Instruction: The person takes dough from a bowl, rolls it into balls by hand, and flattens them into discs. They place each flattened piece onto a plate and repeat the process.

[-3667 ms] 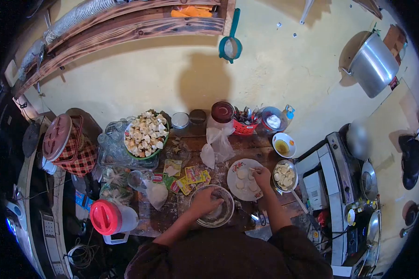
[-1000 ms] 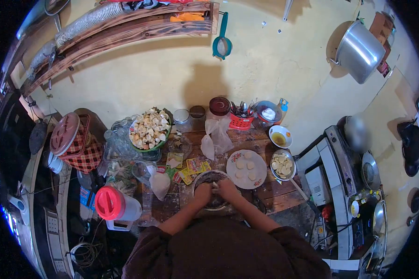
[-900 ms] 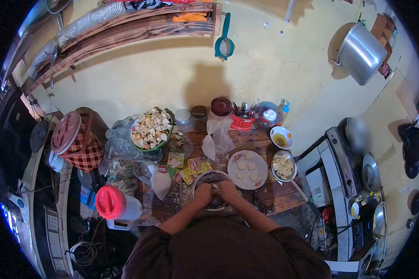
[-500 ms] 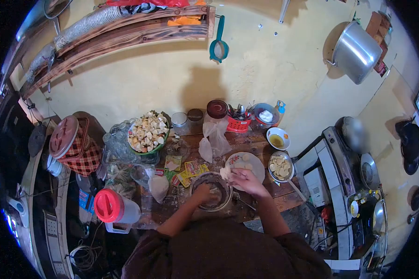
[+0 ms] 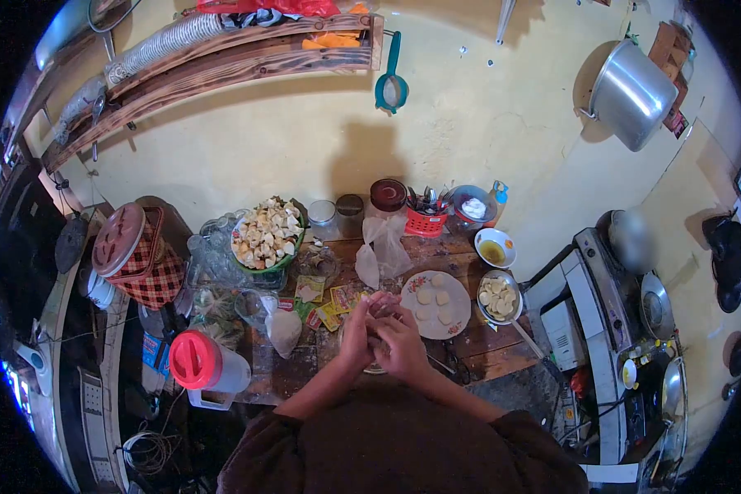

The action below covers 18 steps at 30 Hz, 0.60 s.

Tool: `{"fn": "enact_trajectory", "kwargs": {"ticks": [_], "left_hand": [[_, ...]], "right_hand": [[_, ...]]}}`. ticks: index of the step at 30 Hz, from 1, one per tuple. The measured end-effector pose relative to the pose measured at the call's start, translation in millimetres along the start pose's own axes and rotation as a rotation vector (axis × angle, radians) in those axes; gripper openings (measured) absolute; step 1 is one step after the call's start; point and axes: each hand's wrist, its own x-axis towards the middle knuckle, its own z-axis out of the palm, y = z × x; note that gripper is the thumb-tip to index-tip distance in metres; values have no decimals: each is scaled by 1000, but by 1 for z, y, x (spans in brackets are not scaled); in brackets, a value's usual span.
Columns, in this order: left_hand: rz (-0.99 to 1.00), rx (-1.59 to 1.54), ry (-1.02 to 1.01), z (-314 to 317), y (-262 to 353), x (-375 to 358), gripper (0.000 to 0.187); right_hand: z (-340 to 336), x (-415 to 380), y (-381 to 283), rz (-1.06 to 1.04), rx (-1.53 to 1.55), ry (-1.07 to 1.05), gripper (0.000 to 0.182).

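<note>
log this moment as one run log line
left hand and right hand together over bowl | grip contents unclear | pale pieces on plate

We've got a pale yellow wall (image 5: 486, 123) behind the tabletop (image 5: 502, 350), scuffed, dark shadow (image 5: 366, 156) cast on it. Tabletop: worn brown planks. Rough wooden shelf (image 5: 247, 66) on the wall, above and left of the tabletop. White-tiled counter (image 5: 583, 309) to its right. Grey floor (image 5: 519, 403) below its right end.

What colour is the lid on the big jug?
The jug's lid is red, shown best in the head view.
</note>
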Motion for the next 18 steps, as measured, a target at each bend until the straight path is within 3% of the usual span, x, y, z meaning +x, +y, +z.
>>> {"fn": "enact_trajectory", "kwargs": {"ticks": [3,5,6,7,8,9,11,14,17,18], "left_hand": [[-49,-90,-50,-30,-7,14,43],[-51,64,141,-25,-2,9,36],[-50,65,140,-46,-7,18,36],[-61,-186,-138,-84,-16,35,43],[-68,-437,-419,-82,-10,37,50],[-66,-439,-420,-78,-11,33,50],[-97,-364,24,-1,21,-3,68],[-203,-223,-35,-5,12,-1,81],[-242,-160,-33,-23,-5,8,71],[-242,-82,-28,-34,-12,14,68]], "right_hand": [[-18,3,-14,-61,-157,-167,32],[-26,3,-15,-46,-200,-240,35],[-31,4,-12,-11,-147,-212,39],[-34,6,-11,24,-93,-183,44],[-37,10,-14,21,-95,-184,44],[-43,15,-22,14,-151,-148,47],[-36,13,-24,13,-208,-106,50],[-15,-2,-15,-113,-346,-230,54],[-21,-2,3,-113,-373,-372,55],[-17,-5,29,-153,-112,-293,55]]}}
